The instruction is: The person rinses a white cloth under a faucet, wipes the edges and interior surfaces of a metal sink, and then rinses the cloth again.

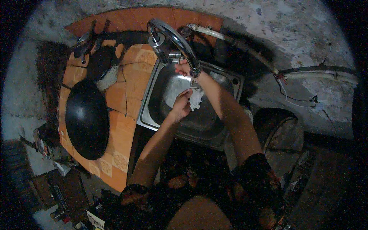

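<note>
A stainless steel sink (153, 90) lies in front of me, with a tall curved chrome faucet (174, 28) arching over it. My left hand (181, 105) is closed on a crumpled white cloth (196, 99) inside the basin; its exact shape is hard to make out in the dim light. Past the spout's end, my right hand (183, 69) reaches toward the faucet's base at the far side of the sink. Its fingers are loosely bent and apart, close to the chrome tap body (175, 56), and whether they touch it cannot be told.
On the tiled orange counter (117, 151) to the left rests a large black wok (87, 119). A smaller dark pan (100, 63) lies behind it. A pale pipe (237, 40) runs along the wall, and a dark rounded container (283, 132) stands right of the sink.
</note>
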`<act>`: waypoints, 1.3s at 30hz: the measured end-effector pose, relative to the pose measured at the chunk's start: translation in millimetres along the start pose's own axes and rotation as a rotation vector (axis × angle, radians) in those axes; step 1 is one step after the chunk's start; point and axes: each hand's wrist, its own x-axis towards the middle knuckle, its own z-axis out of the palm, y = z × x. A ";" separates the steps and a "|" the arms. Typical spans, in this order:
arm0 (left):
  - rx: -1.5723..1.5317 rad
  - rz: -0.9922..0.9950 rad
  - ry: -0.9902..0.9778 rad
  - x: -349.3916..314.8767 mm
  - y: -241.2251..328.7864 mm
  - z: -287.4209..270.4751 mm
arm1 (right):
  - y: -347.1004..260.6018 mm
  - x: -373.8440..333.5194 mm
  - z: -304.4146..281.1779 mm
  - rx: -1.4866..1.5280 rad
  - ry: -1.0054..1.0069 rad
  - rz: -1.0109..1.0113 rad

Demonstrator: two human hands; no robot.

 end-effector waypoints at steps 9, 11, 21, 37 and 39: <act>0.069 0.052 0.018 -4.8 17.3 28.0 | 58.0 -15.0 -65.5 -0.544 0.080 0.063; 0.247 0.141 0.107 -15.6 25.1 15.3 | 48.9 -76.7 -40.3 -0.309 0.001 0.219; 0.895 0.525 0.534 61.7 -22.6 -109.9 | 75.7 -81.9 -31.6 -0.436 0.238 -0.141; 0.220 0.085 0.043 -7.3 34.8 21.9 | 63.4 -112.3 -34.5 0.518 0.182 0.259; 0.336 0.070 0.082 -8.1 33.3 26.9 | 70.1 -116.2 -29.4 0.288 0.235 0.216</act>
